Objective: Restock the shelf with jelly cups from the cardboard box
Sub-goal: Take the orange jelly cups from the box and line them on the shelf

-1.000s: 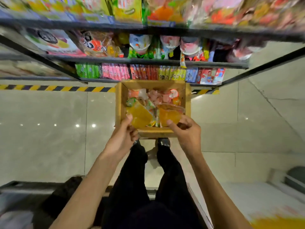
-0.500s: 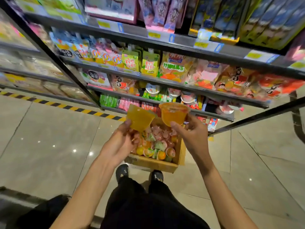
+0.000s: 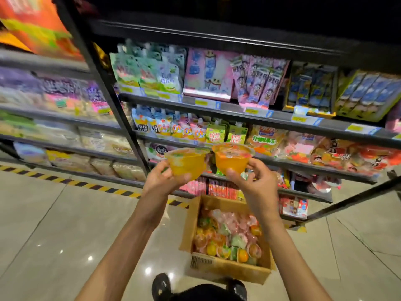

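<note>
Both arms are raised toward the black metal shelf (image 3: 238,114). The left hand (image 3: 159,178) cups one orange plastic jelly cup (image 3: 186,162) from below; the right hand (image 3: 256,181) pinches another, the second orange jelly cup (image 3: 233,158), beside it. The open cardboard box (image 3: 225,268) of mixed cups sits on the tiled floor (image 3: 54,224) below.

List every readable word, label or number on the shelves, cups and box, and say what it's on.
"什锦", rest blurred: orange snack bag
Blurred: pouch labels
Blurred: price tags
Unreadable: jelly cup lids
Too small: barcode label on cardboard box
</note>
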